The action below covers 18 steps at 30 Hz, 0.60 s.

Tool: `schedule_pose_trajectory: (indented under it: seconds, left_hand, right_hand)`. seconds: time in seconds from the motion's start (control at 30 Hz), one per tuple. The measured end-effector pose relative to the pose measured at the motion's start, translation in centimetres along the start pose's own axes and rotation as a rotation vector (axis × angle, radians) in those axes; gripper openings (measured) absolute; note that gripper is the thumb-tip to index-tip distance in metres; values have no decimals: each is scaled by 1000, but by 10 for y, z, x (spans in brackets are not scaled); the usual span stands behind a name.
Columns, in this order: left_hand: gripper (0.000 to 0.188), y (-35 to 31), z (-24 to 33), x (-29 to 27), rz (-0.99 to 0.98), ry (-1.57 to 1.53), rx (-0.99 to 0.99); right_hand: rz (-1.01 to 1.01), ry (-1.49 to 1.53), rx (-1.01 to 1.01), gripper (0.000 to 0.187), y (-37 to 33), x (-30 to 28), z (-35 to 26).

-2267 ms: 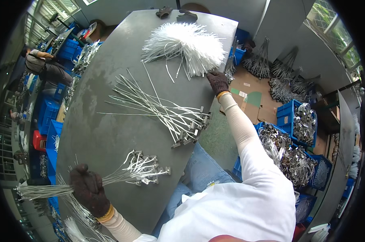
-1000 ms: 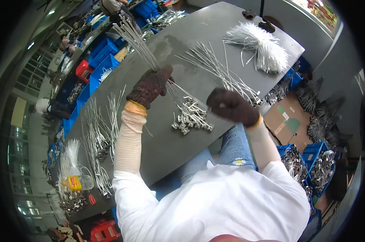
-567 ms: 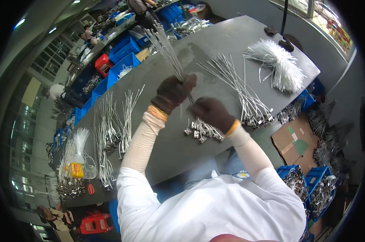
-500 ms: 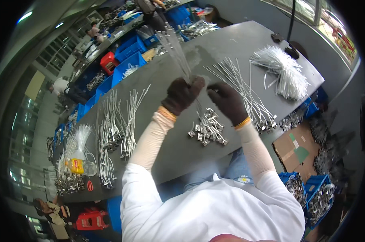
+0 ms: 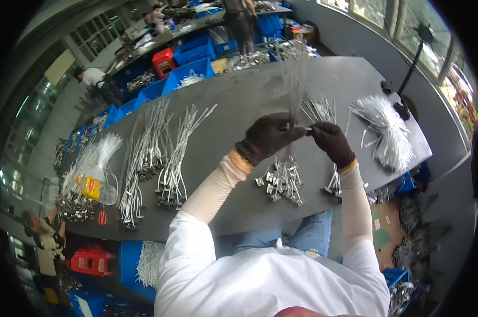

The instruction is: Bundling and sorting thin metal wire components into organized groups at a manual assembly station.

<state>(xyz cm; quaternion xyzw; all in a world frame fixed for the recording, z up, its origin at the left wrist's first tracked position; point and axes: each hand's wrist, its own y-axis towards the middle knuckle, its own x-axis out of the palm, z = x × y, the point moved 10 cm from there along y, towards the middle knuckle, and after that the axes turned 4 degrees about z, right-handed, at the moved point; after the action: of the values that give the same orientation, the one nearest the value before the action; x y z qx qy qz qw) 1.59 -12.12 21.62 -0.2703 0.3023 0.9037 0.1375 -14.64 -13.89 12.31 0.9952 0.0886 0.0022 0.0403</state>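
A thin bundle of metal cables (image 5: 292,90) is held upright above the grey table (image 5: 239,100), its long axis running away from the person and its metal end fittings (image 5: 281,179) hanging just below the grip. It is grasped by the left hand (image 5: 268,137) in a dark knitted glove, while a small white tie (image 5: 302,128) is pinched by the right hand (image 5: 331,141) just beside it. To the right of the grip a heap of white ties (image 5: 384,127) is seen, and to the left flat bundles of cables (image 5: 159,153) are laid.
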Motion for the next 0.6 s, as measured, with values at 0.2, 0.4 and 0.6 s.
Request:
schedule_pose_trajectory:
  seconds: [0.2, 0.4, 0.6]
  left_hand:
    - [15, -50, -5, -19, 103, 283, -27]
    - [5, -66, 28, 1, 179, 318, 304]
    - [17, -57, 71, 7, 188, 312, 664]
  right_hand:
    - [236, -359, -102, 31, 26, 14, -19]
    - [176, -803, -217, 29, 35, 54, -14]
    - [236, -849, -310, 26, 10, 44, -31]
